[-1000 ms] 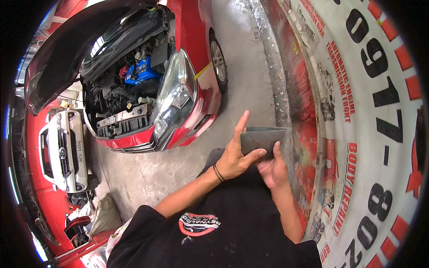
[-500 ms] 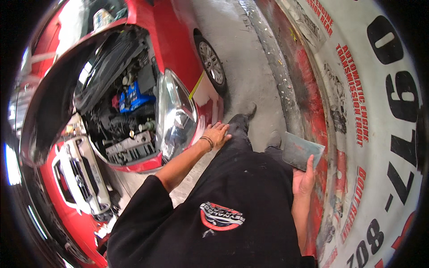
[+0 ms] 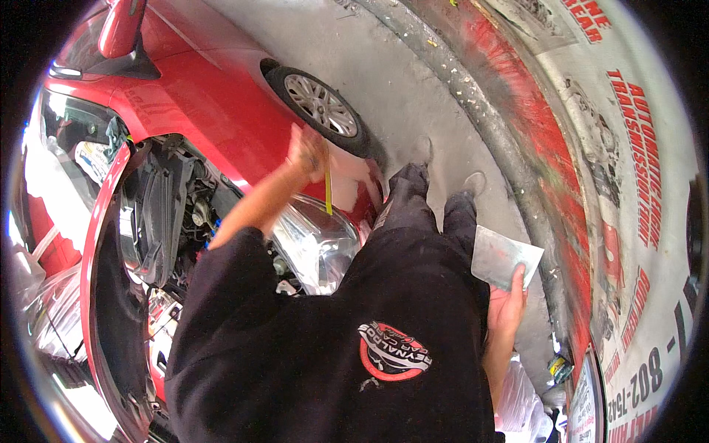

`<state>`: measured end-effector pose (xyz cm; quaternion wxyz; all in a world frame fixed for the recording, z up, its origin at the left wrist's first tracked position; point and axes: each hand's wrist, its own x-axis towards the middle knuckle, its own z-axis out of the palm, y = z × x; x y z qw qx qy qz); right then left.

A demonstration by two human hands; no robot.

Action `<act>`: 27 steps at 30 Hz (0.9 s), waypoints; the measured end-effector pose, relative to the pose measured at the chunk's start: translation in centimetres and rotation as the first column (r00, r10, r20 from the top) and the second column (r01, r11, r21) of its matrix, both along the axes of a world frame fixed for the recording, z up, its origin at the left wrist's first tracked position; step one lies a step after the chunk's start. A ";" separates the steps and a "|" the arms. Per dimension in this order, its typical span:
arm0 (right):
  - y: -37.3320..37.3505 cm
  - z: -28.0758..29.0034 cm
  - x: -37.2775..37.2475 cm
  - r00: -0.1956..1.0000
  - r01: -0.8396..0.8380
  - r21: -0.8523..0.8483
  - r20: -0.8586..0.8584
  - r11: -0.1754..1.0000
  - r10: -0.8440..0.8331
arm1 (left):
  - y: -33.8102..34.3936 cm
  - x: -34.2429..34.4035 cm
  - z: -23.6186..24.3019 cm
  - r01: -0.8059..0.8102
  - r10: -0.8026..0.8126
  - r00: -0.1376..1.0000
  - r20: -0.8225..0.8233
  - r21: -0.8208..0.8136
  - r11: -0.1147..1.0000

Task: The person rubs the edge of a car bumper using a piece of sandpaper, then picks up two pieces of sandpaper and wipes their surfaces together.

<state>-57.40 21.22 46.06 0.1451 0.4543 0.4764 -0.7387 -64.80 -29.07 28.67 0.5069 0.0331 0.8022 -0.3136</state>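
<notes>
My left hand [image 3: 306,153], blurred by motion, is over the red front fender [image 3: 221,103] of a car, beside the front wheel [image 3: 321,105]. Whether it touches the paint is unclear. Just next to it, a strip of yellow-green tape [image 3: 329,196] borders a pale, dull patch [image 3: 348,171] on the fender. The clear headlight [image 3: 317,244] sits nearer my body. On the right, my right hand [image 3: 506,304] grips a thin, square grey sheet [image 3: 504,257] by its near edge, thumb on top. The sheet is held away from the car, beside my leg.
The hood [image 3: 100,295] stands raised over the engine bay [image 3: 196,207] at left. A side mirror [image 3: 122,29] juts out at the far left. Along the right runs a low kerb [image 3: 473,103] below a printed wall banner [image 3: 628,170]. Clear plastic [image 3: 521,399] lies near my right forearm.
My view has turned and moved along the car toward the wheel. My left hand has left the bumper corner by the headlight for the fender. The right hand still holds the sheet.
</notes>
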 end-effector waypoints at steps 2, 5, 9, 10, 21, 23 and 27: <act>-0.8 -0.6 -0.3 0.999 0.041 0.002 0.003 0.999 -0.041 | -7.0 -6.8 2.8 -0.063 0.017 0.973 -0.228 -0.195 0.979; -1.8 -1.0 -1.3 0.997 0.080 0.008 -0.022 0.997 -0.080 | -14.2 -13.7 4.2 -0.190 0.099 0.868 -0.486 -0.143 0.971; -3.4 -0.2 -2.6 0.994 0.089 0.008 -0.060 0.996 -0.088 | -11.9 -14.7 2.3 -0.184 0.113 0.889 -0.445 -0.120 0.976; -3.6 0.1 -2.4 0.994 0.092 0.009 -0.063 0.996 -0.091 | -10.4 -13.4 1.3 -0.168 0.110 0.920 -0.376 -0.123 0.978; -5.6 4.5 -3.2 0.984 0.103 0.023 -0.151 0.994 -0.098 | 11.1 16.5 -17.8 -0.475 0.419 0.841 0.342 0.838 0.270; -6.6 4.5 -4.3 0.983 0.065 0.008 -0.172 0.998 -0.062 | 9.0 12.0 -13.7 -0.544 0.545 0.790 0.281 0.732 0.410; -7.8 4.5 -6.2 0.971 0.018 -0.028 -0.239 0.999 -0.024 | 7.7 3.2 -6.0 -0.600 0.752 0.580 0.312 0.788 0.136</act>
